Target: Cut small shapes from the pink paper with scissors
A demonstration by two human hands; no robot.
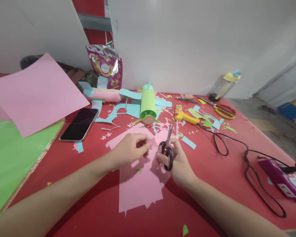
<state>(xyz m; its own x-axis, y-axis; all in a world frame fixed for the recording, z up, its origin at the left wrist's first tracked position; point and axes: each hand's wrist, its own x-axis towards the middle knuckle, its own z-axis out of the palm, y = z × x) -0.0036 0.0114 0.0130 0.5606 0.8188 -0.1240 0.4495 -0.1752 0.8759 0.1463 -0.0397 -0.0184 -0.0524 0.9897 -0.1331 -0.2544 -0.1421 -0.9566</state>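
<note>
My right hand (179,161) is wrapped round small scissors (169,131) with black handles, their blades pointing away from me. Close by on the left, my left hand (130,149) pinches the edge of a small pink paper piece (160,136) between thumb and fingers. Under both hands lies a larger sheet of pink paper (140,189) with jagged cut edges. Beyond them stands a light green cylinder (148,100) with blue paper strips at its sides. A pink tube (106,95) with blue fins lies to its left.
Paper scraps lie around a yellow glue gun (187,117), whose cord runs to a purple power strip (283,177). Behind are larger scissors (224,110), a bottle (222,86) and a snack bag (106,64). A phone (79,125), pink sheet (39,95) and green sheets (17,161) lie left.
</note>
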